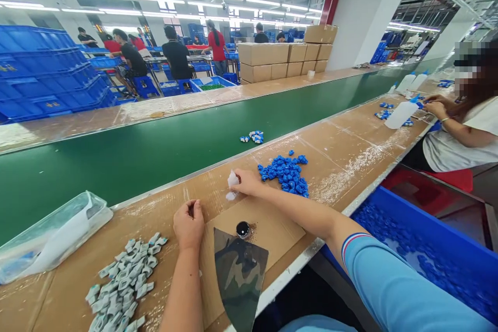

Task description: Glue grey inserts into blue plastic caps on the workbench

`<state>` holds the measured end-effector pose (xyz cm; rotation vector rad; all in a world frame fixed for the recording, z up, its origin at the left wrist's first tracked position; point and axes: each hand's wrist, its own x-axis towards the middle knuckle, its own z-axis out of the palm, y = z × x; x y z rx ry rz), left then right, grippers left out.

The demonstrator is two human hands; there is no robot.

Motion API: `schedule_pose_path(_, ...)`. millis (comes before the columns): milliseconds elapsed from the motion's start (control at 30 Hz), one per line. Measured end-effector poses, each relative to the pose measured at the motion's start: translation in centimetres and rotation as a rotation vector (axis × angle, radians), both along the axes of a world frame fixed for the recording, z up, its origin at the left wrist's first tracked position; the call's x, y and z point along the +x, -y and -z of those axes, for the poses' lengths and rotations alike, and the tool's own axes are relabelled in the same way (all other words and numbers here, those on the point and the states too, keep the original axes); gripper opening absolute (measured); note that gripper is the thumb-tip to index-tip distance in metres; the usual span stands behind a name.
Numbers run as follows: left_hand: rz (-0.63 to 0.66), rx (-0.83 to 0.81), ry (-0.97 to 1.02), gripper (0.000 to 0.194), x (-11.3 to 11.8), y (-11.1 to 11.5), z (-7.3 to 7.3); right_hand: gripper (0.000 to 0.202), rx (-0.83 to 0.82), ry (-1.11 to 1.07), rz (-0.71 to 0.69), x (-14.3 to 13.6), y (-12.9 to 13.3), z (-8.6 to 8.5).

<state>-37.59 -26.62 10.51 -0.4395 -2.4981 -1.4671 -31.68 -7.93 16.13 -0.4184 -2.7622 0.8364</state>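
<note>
My right hand [246,182] is closed on a small whitish, translucent piece [233,178] above the cardboard-covered bench, left of a pile of blue parts [286,172]. My left hand [189,220] rests on the bench with its fingers curled together; whether anything is inside them is hidden. Grey parts [126,280] lie heaped to the left of my left forearm. Between my arms stand a small round jar with dark contents [243,230] and a camouflage cloth [241,275]. A white spot [231,196] shows just below the whitish piece.
Beyond the bench runs a green conveyor [155,150] with a few blue-and-white parts [256,137]. A clear plastic container [58,233] sits at left. At right are a blue bin [428,238], a white bottle [400,115] and a seated person's hands [436,106].
</note>
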Motion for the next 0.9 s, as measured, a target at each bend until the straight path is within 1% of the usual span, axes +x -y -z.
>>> schedule_pose_path(133, -0.009, -0.013, -0.006, 0.044, 0.0, -0.1, -0.2, 0.019, 0.011, -0.008, -0.057, 0.2, -0.1, 0.1)
schedule_pose_path(200, -0.012, -0.016, -0.011, 0.042, 0.0, -0.1, -0.1, 0.02, 0.005, -0.014, -0.064, 0.2, 0.0, 0.2)
schedule_pose_path(267, -0.016, -0.02, -0.014, 0.04, 0.1, -0.1, -0.1, 0.03, -0.018, -0.02, -0.078, 0.3, 0.0, 0.1)
schedule_pose_path(367, -0.026, -0.03, -0.011, 0.04, 0.2, -0.1, -0.2, 0.054, -0.05, -0.052, -0.105, 1.4, -0.7, -0.5)
schedule_pose_path(400, -0.03, -0.033, -0.01, 0.04, 0.3, 0.0, -0.2, 0.06, -0.055, -0.067, -0.106, 2.3, -1.2, -0.7)
schedule_pose_path(467, -0.03, -0.033, -0.014, 0.039, 0.3, 0.0, -0.3, 0.06, -0.055, -0.089, -0.09, 4.9, -2.6, -1.3)
schedule_pose_path(567, -0.028, -0.027, -0.011, 0.037, 0.3, 0.0, -0.4, 0.045, -0.074, -0.109, -0.066, 10.9, -5.2, -1.7)
schedule_pose_path(600, -0.03, -0.026, -0.003, 0.038, 0.3, 0.0, -0.4, 0.042, -0.097, -0.09, -0.088, 13.1, -6.0, -1.6)
schedule_pose_path(667, -0.039, -0.032, 0.015, 0.04, 0.3, -0.1, -0.4, 0.046, -0.155, -0.024, -0.109, 17.3, -7.0, -0.9)
schedule_pose_path(700, -0.04, -0.036, 0.02, 0.042, 0.3, -0.1, -0.4, 0.048, -0.155, 0.01, -0.108, 19.0, -7.2, -0.4)
schedule_pose_path(733, -0.042, -0.041, 0.021, 0.043, 0.3, -0.1, -0.4, 0.047, -0.122, 0.027, -0.105, 20.4, -7.1, 0.3)
schedule_pose_path(800, -0.038, -0.045, 0.016, 0.043, 0.2, 0.0, -0.3, 0.042, -0.039, 0.029, -0.109, 21.9, -6.6, 1.6)
schedule_pose_path(833, -0.032, -0.044, 0.014, 0.043, 0.2, 0.0, -0.3, 0.039, 0.006, 0.006, -0.106, 22.0, -6.2, 2.3)
schedule_pose_path(900, -0.016, -0.036, 0.009, 0.041, 0.1, 0.0, -0.1, 0.03, 0.089, -0.064, -0.097, 21.5, -5.4, 3.4)
